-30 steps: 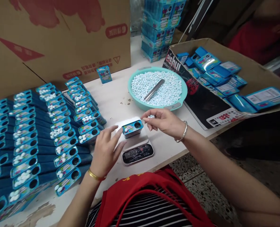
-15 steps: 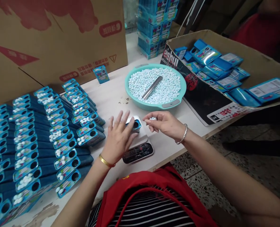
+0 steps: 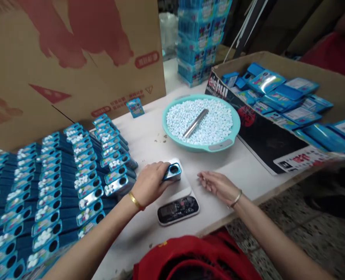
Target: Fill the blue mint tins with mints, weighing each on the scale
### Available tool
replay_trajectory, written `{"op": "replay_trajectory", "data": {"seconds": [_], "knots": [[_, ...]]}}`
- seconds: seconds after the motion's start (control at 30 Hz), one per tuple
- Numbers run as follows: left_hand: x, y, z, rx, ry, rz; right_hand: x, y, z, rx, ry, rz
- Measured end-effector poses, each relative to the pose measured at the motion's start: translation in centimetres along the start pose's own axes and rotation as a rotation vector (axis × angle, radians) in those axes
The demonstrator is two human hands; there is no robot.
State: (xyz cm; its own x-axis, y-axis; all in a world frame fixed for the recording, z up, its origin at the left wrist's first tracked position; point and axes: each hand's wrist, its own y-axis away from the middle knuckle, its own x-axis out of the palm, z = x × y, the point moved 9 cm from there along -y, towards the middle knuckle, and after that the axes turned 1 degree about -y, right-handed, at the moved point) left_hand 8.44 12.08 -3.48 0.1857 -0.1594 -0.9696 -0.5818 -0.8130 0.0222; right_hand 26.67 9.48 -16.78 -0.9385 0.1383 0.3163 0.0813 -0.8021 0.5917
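My left hand (image 3: pixel 151 182) grips a small blue candy box (image 3: pixel 175 171) by its left side. The box stands on the white plate of a small digital scale (image 3: pixel 178 210), its round top hole facing up. My right hand (image 3: pixel 219 187) is just right of the scale, palm turned up and fingers curled closed; whatever they hold is hidden. Beyond both hands sits a turquoise basin (image 3: pixel 203 147) full of small pale candies (image 3: pixel 216 120), with a metal scoop (image 3: pixel 196 123) lying on them.
Rows of blue boxes (image 3: pixel 86 181), many with candies on top, fill the table's left. One box (image 3: pixel 135 107) stands alone before a big cardboard carton (image 3: pixel 108 77). Wrapped boxes (image 3: pixel 194 50) are stacked behind. At right, an open carton (image 3: pixel 236 107) holds more boxes.
My left hand has gone from spread above the box to gripping it. My right hand has drawn away from the box, and the candies in its fingers no longer show. The camera view has shifted.
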Motion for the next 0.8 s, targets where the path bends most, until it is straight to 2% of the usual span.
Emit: {"op": "replay_trajectory", "data": {"seconds": [0.03,0.1,0.17,0.23,0.33,0.43,0.53,0.63,0.73,0.77,0.8], "knots": [[-0.2,-1.0,1.0,-0.014,-0.02,0.022,0.1,-0.1,-0.5,0.003,-0.001,0.002],[-1.9,-3.2,4.6,-0.107,-0.066,-0.023,0.0,-0.4,-1.4,0.017,0.004,-0.01],[-4.3,-5.8,9.7,-0.246,-0.122,-0.111,-0.1,-0.7,-2.0,-0.002,0.022,-0.022],[-5.9,-8.8,14.8,-0.346,-0.183,-0.141,-0.2,-1.0,-2.4,-0.03,0.048,-0.029],[-6.4,-13.5,20.9,-0.395,-0.233,-0.136,-0.2,-1.4,-3.0,-0.061,0.087,-0.026],[-6.0,-17.2,24.8,-0.442,-0.261,-0.131,-0.2,-1.9,-3.5,-0.057,0.118,-0.03],[-6.1,-19.1,26.5,-0.489,-0.281,-0.155,-0.3,-2.0,-3.8,-0.022,0.13,-0.056],[-7.1,-18.7,26.0,-0.499,-0.29,-0.188,-0.8,-1.6,-3.6,-0.001,0.138,-0.096],[-8.4,-15.0,23.4,-0.433,-0.264,-0.153,-1.5,-1.1,-3.4,-0.01,0.138,-0.118],[-8.7,-13.0,21.9,-0.384,-0.24,-0.116,-1.7,-1.0,-3.5,-0.011,0.133,-0.122],[-8.9,-10.8,19.5,-0.257,-0.172,-0.076,-2.0,-0.9,-3.6,-0.009,0.127,-0.123]]}}
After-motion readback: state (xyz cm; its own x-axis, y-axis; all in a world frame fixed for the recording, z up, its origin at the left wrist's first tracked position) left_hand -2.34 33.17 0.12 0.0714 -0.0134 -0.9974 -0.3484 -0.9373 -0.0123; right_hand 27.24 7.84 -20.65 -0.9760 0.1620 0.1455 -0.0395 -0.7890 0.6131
